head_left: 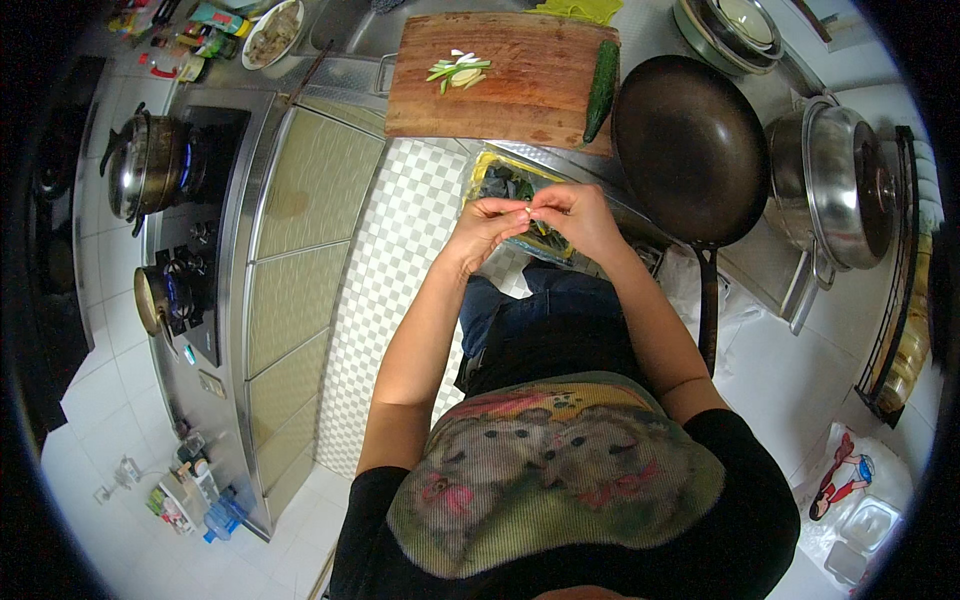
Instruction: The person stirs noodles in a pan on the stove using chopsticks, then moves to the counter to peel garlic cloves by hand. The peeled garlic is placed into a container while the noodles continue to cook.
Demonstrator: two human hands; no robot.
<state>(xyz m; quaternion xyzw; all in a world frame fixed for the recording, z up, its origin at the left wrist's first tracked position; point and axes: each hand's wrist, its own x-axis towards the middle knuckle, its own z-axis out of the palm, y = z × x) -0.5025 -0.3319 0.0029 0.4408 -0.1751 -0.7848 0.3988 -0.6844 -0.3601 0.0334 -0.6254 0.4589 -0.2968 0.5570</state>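
Observation:
My left hand [484, 234] and my right hand [578, 220] meet fingertip to fingertip in front of me. Both are closed in a pinch around a small pale piece [528, 211], too small to name surely; it looks like a garlic clove. Below them stands a bin [480, 168] with a yellow edge and dark scraps inside. Beyond it lies a wooden cutting board [510, 108]. Cut scallion pieces and pale slices [462, 72] sit in a small heap on the board. A green cucumber [602, 90] rests along the board's right edge.
A black wok [688, 140] stands right of the board, its handle toward me. Further right is a lidded steel pot [850, 190]. On the left, a steel pot [145, 165] sits over a blue flame beside a small pan [150, 300]. A bowl of food [272, 35] stands back left.

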